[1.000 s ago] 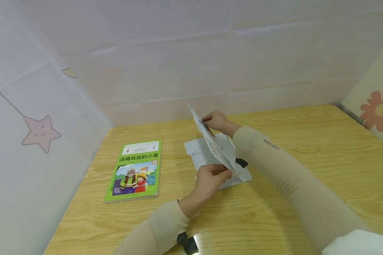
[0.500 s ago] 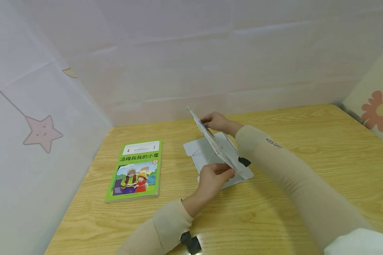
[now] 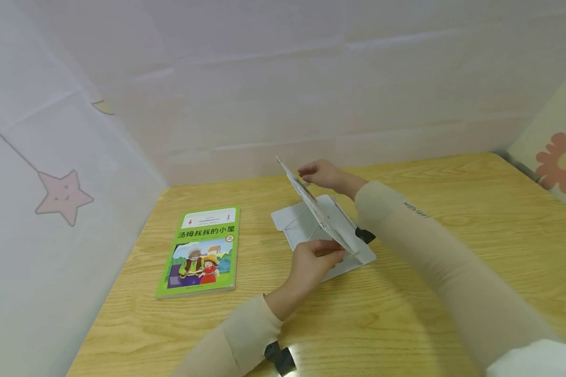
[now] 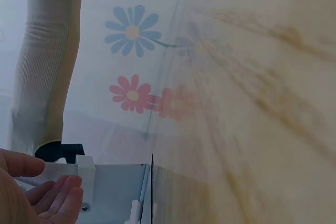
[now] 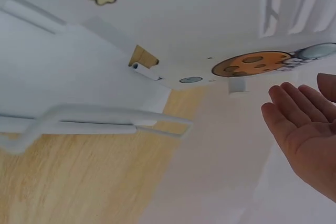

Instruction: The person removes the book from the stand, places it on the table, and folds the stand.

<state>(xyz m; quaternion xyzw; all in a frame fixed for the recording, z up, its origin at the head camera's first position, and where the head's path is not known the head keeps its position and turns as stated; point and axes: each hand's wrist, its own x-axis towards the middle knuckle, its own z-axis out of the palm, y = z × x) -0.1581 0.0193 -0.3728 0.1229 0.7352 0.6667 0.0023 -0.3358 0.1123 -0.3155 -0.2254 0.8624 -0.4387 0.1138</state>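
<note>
A white folding book stand rests on the table, its printed panel tilted up over the flat base. My left hand holds the panel's lower edge between thumb and fingers. In the left wrist view, that hand is beside a white clip. My right hand is by the panel's upper right side. The right wrist view shows this hand with fingers extended, apart from the panel and its orange planet print. A bent white wire support shows below the panel.
A green picture book lies flat on the wooden table, left of the stand. Behind the table hangs a pale wall covering. Black straps with cameras are on both wrists.
My right hand has let go of the panel's upper part and moved slightly right, its fingers straightening. The panel keeps its tilt, and my left hand stays at the lower edge.
</note>
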